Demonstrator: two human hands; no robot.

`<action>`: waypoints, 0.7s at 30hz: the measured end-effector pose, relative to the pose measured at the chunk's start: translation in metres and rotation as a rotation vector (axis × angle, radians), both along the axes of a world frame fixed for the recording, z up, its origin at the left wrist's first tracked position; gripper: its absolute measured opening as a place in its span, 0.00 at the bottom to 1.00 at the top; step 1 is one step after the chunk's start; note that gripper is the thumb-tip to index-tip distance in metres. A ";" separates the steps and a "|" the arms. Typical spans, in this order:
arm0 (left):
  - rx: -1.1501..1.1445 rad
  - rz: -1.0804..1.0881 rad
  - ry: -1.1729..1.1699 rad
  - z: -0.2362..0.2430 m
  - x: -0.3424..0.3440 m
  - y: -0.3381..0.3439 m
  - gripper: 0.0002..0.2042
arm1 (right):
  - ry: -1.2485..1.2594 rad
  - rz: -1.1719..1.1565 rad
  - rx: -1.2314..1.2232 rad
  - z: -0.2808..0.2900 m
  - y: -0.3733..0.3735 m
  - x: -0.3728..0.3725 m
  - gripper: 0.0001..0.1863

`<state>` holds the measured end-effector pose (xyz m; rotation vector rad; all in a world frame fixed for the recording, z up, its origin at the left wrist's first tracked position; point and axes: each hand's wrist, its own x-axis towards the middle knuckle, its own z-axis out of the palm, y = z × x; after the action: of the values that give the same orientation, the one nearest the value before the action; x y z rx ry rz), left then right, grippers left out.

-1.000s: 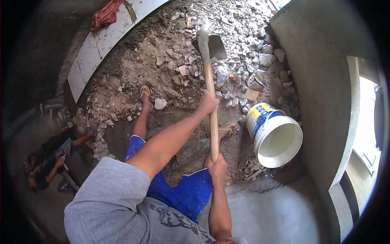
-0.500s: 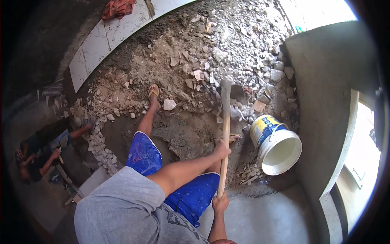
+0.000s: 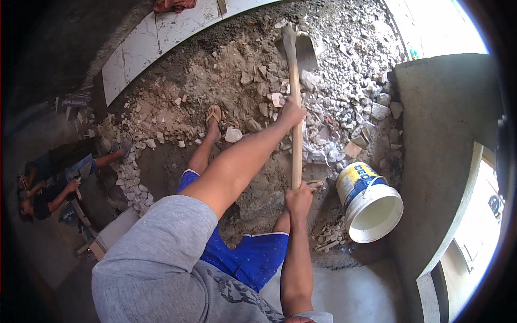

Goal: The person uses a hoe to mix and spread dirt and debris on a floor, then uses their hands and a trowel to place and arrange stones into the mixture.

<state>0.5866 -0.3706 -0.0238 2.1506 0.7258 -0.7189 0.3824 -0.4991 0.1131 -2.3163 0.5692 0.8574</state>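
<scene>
My left hand (image 3: pixel 292 112) grips the middle of a hoe's pale wooden handle (image 3: pixel 296 151), with my arm stretched forward. My right hand (image 3: pixel 298 199) is closed round the handle's lower end, above my blue shorts. The grey metal hoe blade (image 3: pixel 304 53) is at the far end, over a spread of grey and white rubble (image 3: pixel 355 81) and brown soil. My sandalled left foot (image 3: pixel 214 121) stands in the dirt; my right foot is partly hidden behind the handle. A white bucket (image 3: pixel 374 212) with a blue and yellow label lies tipped beside my right foot.
A concrete wall (image 3: pixel 431 102) with an opening stands at my right. White marble-look tiles (image 3: pixel 137 51) border the rubble at upper left, a red crumpled item (image 3: pixel 173 5) on them. At far left co-workers (image 3: pixel 48 188) bend over tools. Smooth concrete (image 3: pixel 350 285) is at lower right.
The hoe blade dropped toward the bucket half a second ago and is now farther forward, near the top of the view. Both my hands have moved forward with the handle.
</scene>
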 end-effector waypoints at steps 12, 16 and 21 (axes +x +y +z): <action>-0.282 0.142 0.249 0.048 -0.251 -0.077 0.37 | 0.341 0.070 -0.206 0.100 -0.075 -0.187 0.15; -0.256 0.147 0.224 0.090 -0.199 -0.050 0.41 | 0.260 0.104 -0.123 0.084 -0.075 -0.182 0.17; -0.122 0.276 0.047 0.043 -0.079 0.072 0.39 | 0.055 0.229 0.082 0.019 0.006 -0.055 0.14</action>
<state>0.5072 -0.2985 0.0196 1.8816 0.9571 -0.6503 0.3272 -0.4929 0.1316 -2.3183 0.2887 1.0333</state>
